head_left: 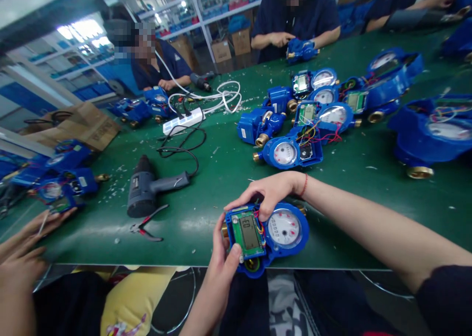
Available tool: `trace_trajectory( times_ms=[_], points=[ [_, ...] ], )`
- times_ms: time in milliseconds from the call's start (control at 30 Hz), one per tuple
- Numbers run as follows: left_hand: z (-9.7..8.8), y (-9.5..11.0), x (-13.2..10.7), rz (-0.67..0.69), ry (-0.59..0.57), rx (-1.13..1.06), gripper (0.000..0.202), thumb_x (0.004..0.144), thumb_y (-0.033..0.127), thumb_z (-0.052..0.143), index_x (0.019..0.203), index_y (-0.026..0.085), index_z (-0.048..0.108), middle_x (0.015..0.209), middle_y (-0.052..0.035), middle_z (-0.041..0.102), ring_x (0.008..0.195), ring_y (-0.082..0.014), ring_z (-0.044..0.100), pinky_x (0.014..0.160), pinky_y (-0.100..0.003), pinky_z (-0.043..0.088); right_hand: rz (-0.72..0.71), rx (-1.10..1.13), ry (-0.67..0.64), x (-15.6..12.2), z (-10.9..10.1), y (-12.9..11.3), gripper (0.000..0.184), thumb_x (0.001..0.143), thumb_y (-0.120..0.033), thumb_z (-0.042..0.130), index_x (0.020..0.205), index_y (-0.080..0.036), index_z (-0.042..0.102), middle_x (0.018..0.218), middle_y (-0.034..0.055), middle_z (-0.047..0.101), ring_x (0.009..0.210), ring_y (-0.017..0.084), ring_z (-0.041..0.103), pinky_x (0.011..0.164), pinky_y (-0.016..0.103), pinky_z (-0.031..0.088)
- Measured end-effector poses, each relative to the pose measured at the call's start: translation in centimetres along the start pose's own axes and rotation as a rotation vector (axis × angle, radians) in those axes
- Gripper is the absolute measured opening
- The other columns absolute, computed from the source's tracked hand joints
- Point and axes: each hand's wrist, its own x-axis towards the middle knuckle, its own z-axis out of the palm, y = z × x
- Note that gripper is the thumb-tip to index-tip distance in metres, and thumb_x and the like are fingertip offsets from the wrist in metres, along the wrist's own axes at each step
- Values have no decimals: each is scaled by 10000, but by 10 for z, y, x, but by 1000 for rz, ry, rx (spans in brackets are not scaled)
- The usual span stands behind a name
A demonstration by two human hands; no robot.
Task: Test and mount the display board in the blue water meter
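A blue water meter [291, 247] lies at the table's front edge, its round dial to the right and a green circuit board with a small display [249, 232] in its open box part. My left hand [224, 262] grips the box from the left, thumb on the board's lower corner. From above, my right hand [275, 191] reaches over it, thumb pressed at the thin coloured wires between board and dial, fingers along the box's upper edge. Beyond it another blue meter [284, 153] rests with loose wires showing.
A grey heat gun [142, 191] and red-handled cutters [145, 227] lie to the left. Behind are a white power strip [184, 121] and cables. Several blue meters stand at the right, including a large near one [431, 129]. Co-workers sit around the green table [206, 188]; one's hands [29, 242] are at far left.
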Motion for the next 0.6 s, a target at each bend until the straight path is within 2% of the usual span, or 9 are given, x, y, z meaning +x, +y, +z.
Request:
trace_trajectory(
  times_ms=[100, 233, 300, 367, 400, 433, 467, 533, 600],
  points=[
    [-5, 5, 0, -113, -63, -33, 808, 745, 587, 694, 1431, 303, 376, 1371, -111, 578, 1203, -336, 589, 976, -468, 489, 37, 25, -53, 11, -4, 7, 762, 754, -308, 644, 1417, -16, 409, 1324, 108, 560, 1187, 240, 555, 953, 254, 450],
    [-8, 8, -2, -197, -132, -54, 770, 768, 486, 714, 1432, 263, 395, 1291, -116, 645, 1094, -319, 654, 928, -458, 511, 103, -34, -55, 9, -7, 0, 705, 745, -273, 635, 1391, -43, 471, 1284, 89, 602, 1131, 232, 592, 919, 260, 477],
    [-9, 5, -1, -190, -146, -73, 747, 753, 445, 738, 1399, 219, 440, 1225, -117, 683, 1057, -305, 671, 924, -429, 517, 157, -128, 22, -2, -3, -11, 669, 747, -298, 699, 1363, -100, 527, 1289, 84, 601, 1132, 238, 585, 947, 288, 461],
    [-8, 1, 3, -145, -151, -79, 661, 755, 422, 736, 1330, 195, 503, 1182, -105, 705, 1030, -287, 683, 915, -398, 525, 231, -278, 216, -15, 8, -23, 661, 792, -382, 716, 1364, -110, 526, 1321, 137, 556, 1134, 268, 563, 956, 367, 448],
    [-7, -2, 5, -105, -155, -73, 599, 764, 416, 728, 1283, 188, 534, 1167, -96, 712, 1026, -275, 685, 916, -378, 526, 265, -378, 367, -20, 18, -28, 634, 824, -414, 701, 1349, -99, 535, 1313, 160, 546, 1141, 278, 544, 968, 404, 429],
    [-7, -4, 8, -60, -158, -61, 533, 774, 412, 717, 1229, 181, 563, 1150, -86, 719, 1028, -261, 686, 921, -354, 524, 259, -574, 576, -24, 31, -33, 539, 826, -441, 706, 1246, -115, 615, 1195, 133, 608, 1060, 259, 571, 923, 405, 450],
    [-7, -5, 10, -17, -160, -45, 475, 785, 410, 705, 1179, 175, 581, 1127, -78, 728, 1027, -246, 687, 924, -331, 521, 202, -736, 776, -25, 45, -37, 414, 839, -412, 704, 1123, -114, 664, 1076, 111, 642, 987, 239, 581, 880, 394, 462],
    [-7, -8, 14, 39, -170, -14, 418, 799, 407, 688, 1126, 170, 581, 1070, -68, 746, 1001, -227, 699, 902, -302, 530, 61, -911, 1087, -22, 77, -42, 127, 934, -185, 564, 902, -107, 659, 865, 65, 643, 851, 175, 566, 787, 332, 457],
    [-8, -9, 16, 52, -188, 2, 429, 799, 413, 680, 1126, 167, 550, 1020, -72, 756, 934, -227, 719, 827, -300, 561, -58, -1002, 1141, -13, 104, -43, 86, 908, -86, 558, 908, -77, 644, 851, 72, 632, 800, 154, 529, 727, 300, 447]
  ],
)
